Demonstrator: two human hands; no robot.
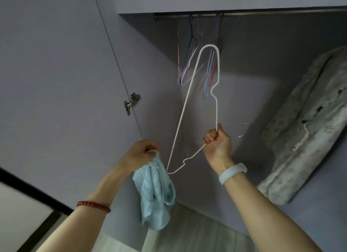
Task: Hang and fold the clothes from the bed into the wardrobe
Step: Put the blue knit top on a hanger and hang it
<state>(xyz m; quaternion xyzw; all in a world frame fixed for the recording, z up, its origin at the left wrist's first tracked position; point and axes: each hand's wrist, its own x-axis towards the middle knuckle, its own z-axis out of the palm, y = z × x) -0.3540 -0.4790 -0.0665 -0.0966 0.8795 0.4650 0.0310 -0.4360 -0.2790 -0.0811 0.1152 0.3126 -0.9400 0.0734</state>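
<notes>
**Garment and hanger held before the wardrobe**

Garment (155, 191), pale blue knit, hangs pinched in left hand (142, 154) fingers; right hand (217, 141) fingers curl round white hanger (195, 109). Not yet threaded or hung on rail (244, 15).

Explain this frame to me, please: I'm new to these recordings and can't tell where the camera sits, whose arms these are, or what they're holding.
There is no robot here. One wide-angle camera is worn on a person's head, so you see their own two arms reaching up into an open wardrobe. The right hand, with a pale wristband, grips a white wire hanger by one corner. The left hand, with a red bead bracelet, holds a light blue knitted garment that hangs down; it is not yet on the hanger. Above, a metal rail carries several coloured hangers, blurred. At right, a folded pale quilt lies inside the wardrobe.
</notes>
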